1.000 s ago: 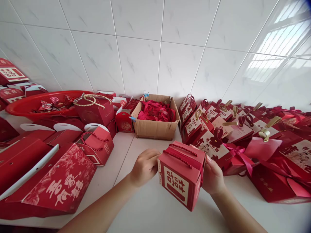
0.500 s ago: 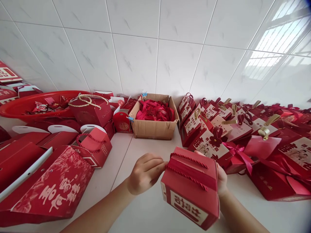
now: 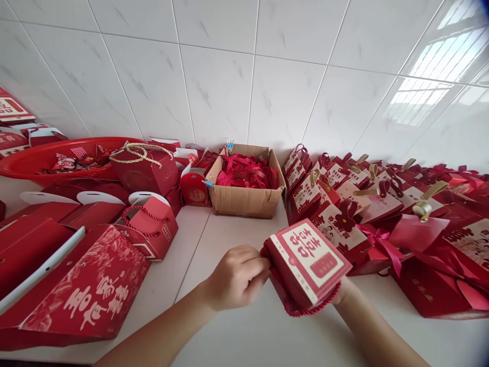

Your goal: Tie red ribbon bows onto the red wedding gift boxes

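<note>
A small red gift box (image 3: 311, 260) is tilted above the white table, its cream panel with red characters facing up. Red twisted cord hangs along its lower edge and left side. My right hand (image 3: 342, 291) holds the box from beneath and the right; most of its fingers are hidden behind it. At the box's left edge, my left hand (image 3: 242, 275) is closed, fingertips pinched against the cord and the edge.
An open cardboard box (image 3: 246, 201) of red ribbons stands by the tiled wall. Many red gift boxes (image 3: 330, 227) crowd the right side. On the left are larger red boxes (image 3: 91, 285), a small corded box (image 3: 160, 229) and a red basket (image 3: 34, 163).
The held box has been turned, so its cream panel faces up and the top with the cords no longer does. My left hand has shifted slightly right and its fingers have curled in.
</note>
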Action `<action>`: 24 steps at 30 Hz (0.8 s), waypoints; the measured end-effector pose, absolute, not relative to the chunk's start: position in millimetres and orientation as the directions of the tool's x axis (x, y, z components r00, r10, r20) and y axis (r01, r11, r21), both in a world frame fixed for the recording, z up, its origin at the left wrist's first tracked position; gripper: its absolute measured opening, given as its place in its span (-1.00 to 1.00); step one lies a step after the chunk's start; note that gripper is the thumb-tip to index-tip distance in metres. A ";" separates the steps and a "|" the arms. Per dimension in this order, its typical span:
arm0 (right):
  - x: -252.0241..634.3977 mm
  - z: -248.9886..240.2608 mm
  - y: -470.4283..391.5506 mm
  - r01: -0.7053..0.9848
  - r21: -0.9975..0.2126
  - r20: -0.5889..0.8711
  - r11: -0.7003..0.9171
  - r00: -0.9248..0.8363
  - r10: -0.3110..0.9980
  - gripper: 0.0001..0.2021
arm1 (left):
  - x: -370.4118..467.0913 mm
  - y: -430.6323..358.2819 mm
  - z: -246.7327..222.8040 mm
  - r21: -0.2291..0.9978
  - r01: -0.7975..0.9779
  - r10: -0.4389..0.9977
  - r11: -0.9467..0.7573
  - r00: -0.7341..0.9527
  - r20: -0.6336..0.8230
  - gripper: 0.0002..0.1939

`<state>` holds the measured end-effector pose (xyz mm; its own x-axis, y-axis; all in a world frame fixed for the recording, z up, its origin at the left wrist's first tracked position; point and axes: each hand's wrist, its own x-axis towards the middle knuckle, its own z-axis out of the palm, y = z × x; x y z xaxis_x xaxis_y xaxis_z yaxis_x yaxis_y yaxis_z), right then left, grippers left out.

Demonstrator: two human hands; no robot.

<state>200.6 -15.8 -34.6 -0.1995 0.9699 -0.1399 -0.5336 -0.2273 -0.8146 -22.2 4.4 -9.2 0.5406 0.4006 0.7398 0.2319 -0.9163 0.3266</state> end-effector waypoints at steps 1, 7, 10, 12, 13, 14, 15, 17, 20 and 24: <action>199.3 -33.0 -16.3 -0.523 -0.804 -0.174 -0.284 -0.249 0.953 -0.69 | -21.3 2.7 -9.1 0.431 0.236 0.489 -0.871 0.514 0.705 -0.80; 193.4 -23.6 -14.2 -0.498 -0.803 -0.150 -0.327 -0.362 0.920 -0.58 | -18.8 1.6 -2.6 0.918 0.093 0.870 -0.385 0.369 0.328 -0.71; 192.9 -22.1 -12.1 -0.511 -0.822 -0.071 -0.249 -0.343 0.937 -0.60 | -18.8 6.1 -0.4 0.985 -0.023 0.902 -0.169 0.400 0.164 -0.66; 194.2 -21.6 -11.5 -0.512 -0.835 -0.044 -0.204 -0.306 0.951 -0.64 | -18.3 8.0 0.0 0.996 -0.070 0.894 -0.052 0.440 0.078 -0.61; 195.0 -21.2 -11.5 -0.507 -0.844 -0.030 -0.178 -0.286 0.958 -0.66 | -17.8 8.4 0.0 0.996 -0.086 0.888 -0.006 0.458 0.045 -0.60; 195.8 -20.4 -11.7 -0.500 -0.852 -0.013 -0.153 -0.272 0.962 -0.67 | -17.3 8.5 -0.2 0.995 -0.099 0.880 0.033 0.474 0.018 -0.59; 196.3 -19.5 -11.9 -0.488 -0.862 -0.002 -0.138 -0.268 0.963 -0.67 | -16.7 8.5 -0.3 0.992 -0.109 0.872 0.066 0.489 -0.004 -0.58; 196.2 -17.3 -12.2 -0.459 -0.878 -0.007 -0.138 -0.275 0.961 -0.66 | -15.9 8.6 -0.9 0.984 -0.126 0.860 0.124 0.509 -0.043 -0.58; 194.2 -14.7 -11.9 -0.451 -0.871 -0.080 -0.195 -0.262 0.962 -0.63 | -16.1 10.2 -2.1 0.970 -0.145 0.856 0.194 0.509 -0.095 -0.60; 191.6 -14.3 -11.5 -0.436 -0.869 -0.129 -0.235 -0.259 0.957 -0.61 | -17.0 13.1 -0.9 0.961 -0.119 0.844 0.251 0.514 -0.157 -0.66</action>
